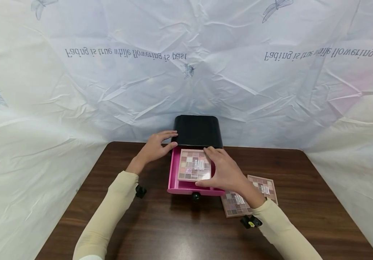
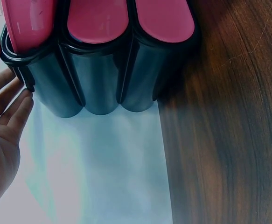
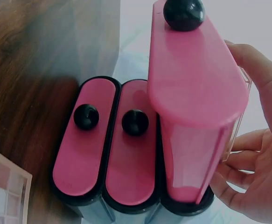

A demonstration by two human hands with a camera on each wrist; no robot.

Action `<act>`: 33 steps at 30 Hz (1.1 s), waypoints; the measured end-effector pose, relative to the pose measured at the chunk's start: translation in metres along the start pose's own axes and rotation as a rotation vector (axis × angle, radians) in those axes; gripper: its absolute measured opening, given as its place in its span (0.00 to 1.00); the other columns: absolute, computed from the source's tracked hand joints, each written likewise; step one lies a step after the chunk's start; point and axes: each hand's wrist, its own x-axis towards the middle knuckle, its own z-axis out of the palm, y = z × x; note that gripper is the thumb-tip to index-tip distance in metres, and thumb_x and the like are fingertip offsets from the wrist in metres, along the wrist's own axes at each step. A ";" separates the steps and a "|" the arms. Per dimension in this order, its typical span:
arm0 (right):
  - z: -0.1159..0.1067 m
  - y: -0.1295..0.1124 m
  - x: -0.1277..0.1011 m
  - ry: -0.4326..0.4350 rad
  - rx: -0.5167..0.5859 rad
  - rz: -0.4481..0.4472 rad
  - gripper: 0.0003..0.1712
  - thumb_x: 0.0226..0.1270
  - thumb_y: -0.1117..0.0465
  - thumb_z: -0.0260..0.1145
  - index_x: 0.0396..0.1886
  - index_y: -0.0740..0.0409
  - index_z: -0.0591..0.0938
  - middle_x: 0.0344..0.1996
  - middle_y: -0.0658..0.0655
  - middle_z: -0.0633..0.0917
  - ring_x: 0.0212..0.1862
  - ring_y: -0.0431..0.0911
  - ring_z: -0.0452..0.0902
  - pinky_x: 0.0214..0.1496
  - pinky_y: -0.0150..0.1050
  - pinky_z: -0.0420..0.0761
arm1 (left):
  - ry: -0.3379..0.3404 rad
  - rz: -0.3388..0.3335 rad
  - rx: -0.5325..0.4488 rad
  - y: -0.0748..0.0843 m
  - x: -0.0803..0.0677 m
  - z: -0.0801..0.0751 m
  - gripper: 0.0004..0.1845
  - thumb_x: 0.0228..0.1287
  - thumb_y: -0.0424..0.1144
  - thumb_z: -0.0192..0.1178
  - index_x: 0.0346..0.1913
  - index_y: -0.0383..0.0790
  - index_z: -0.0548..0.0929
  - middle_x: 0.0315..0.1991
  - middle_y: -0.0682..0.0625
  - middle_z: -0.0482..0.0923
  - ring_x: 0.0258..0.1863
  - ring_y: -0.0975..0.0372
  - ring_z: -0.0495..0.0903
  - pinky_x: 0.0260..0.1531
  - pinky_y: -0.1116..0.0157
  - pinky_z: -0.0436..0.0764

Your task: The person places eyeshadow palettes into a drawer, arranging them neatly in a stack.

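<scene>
A black drawer cabinet (image 1: 197, 130) has its top pink drawer (image 1: 181, 191) pulled out; two lower drawers (image 3: 82, 154) are closed. In the head view, an eyeshadow palette (image 1: 192, 166) marked "BACK" lies flat at the top drawer's mouth. My right hand (image 1: 226, 172) grips that palette, thumb at its near edge and fingers at its far edge. How deep the palette sits is hard to tell. With its fingers extended, my left hand (image 1: 155, 147) touches the cabinet's left side, near its upper front edge.
On the brown table (image 1: 134, 227), right of the cabinet, lie two more palettes, one (image 1: 233, 206) partly beneath my right forearm and another (image 1: 267, 185) behind it. A printed white sheet (image 1: 141, 83) hangs behind the cabinet. A round black knob (image 1: 196, 196) sticks out from the drawer front.
</scene>
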 end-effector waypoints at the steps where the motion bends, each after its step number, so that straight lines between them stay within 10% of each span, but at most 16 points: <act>1: 0.001 -0.001 0.001 -0.001 -0.008 -0.002 0.70 0.42 0.26 0.78 0.80 0.56 0.63 0.77 0.61 0.65 0.75 0.58 0.62 0.71 0.63 0.69 | -0.002 -0.001 0.000 0.000 0.000 0.000 0.27 0.74 0.52 0.62 0.68 0.41 0.80 0.68 0.46 0.76 0.67 0.51 0.76 0.67 0.48 0.73; 33: 0.016 -0.015 0.016 -0.021 -0.124 -0.039 0.66 0.44 0.26 0.77 0.76 0.62 0.70 0.74 0.63 0.70 0.73 0.60 0.65 0.70 0.61 0.71 | -0.011 0.002 -0.008 0.000 0.000 0.000 0.26 0.75 0.51 0.61 0.69 0.42 0.79 0.69 0.46 0.75 0.68 0.50 0.75 0.67 0.47 0.73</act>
